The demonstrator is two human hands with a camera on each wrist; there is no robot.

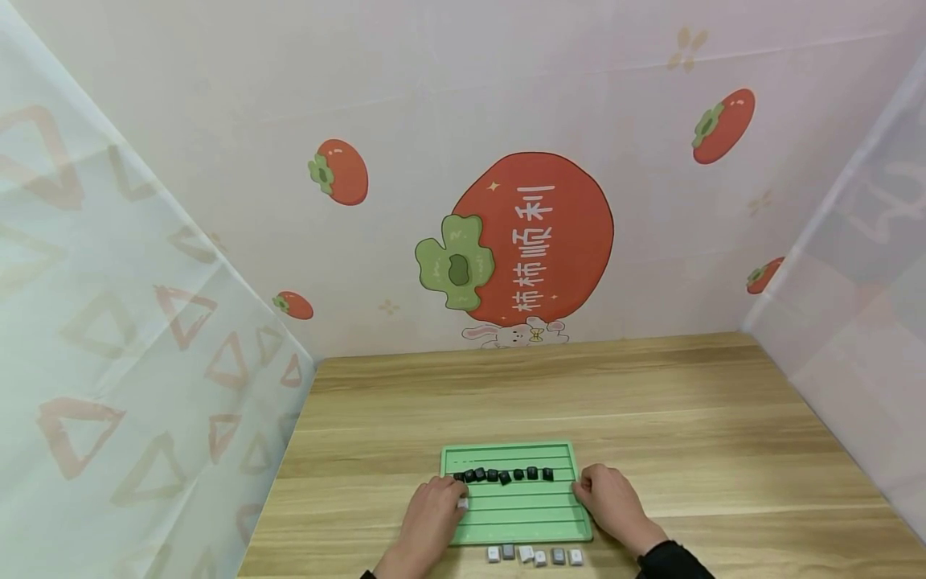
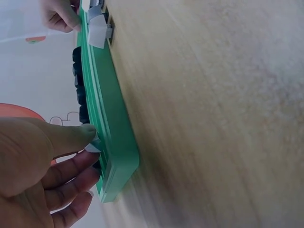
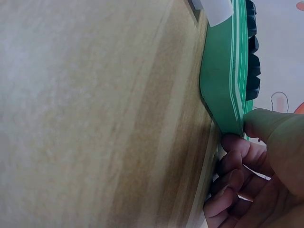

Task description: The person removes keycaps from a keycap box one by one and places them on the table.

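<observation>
A green ridged tray [image 1: 521, 516] lies on the wooden table. Over its left part, my left hand [image 1: 431, 516] pinches a small white keycap [image 1: 463, 503] between thumb and fingertips; in the left wrist view that keycap [image 2: 93, 146] is at the tray's surface and partly hidden by the thumb. My right hand [image 1: 612, 500] holds the tray's right edge, its thumb [image 3: 263, 122] on the rim and its other fingers curled beside the wall. Several black keycaps [image 1: 492, 475] form an uneven row across the tray's upper half, the leftmost close to my left fingers.
Several white and grey keycaps [image 1: 526, 553] stand in a loose row on the table [image 1: 651, 402] just in front of the tray. Behind the table rises a pale wall covering [image 1: 405, 96] printed with persimmons, and a patterned sheet [image 1: 159, 338] hangs at the left.
</observation>
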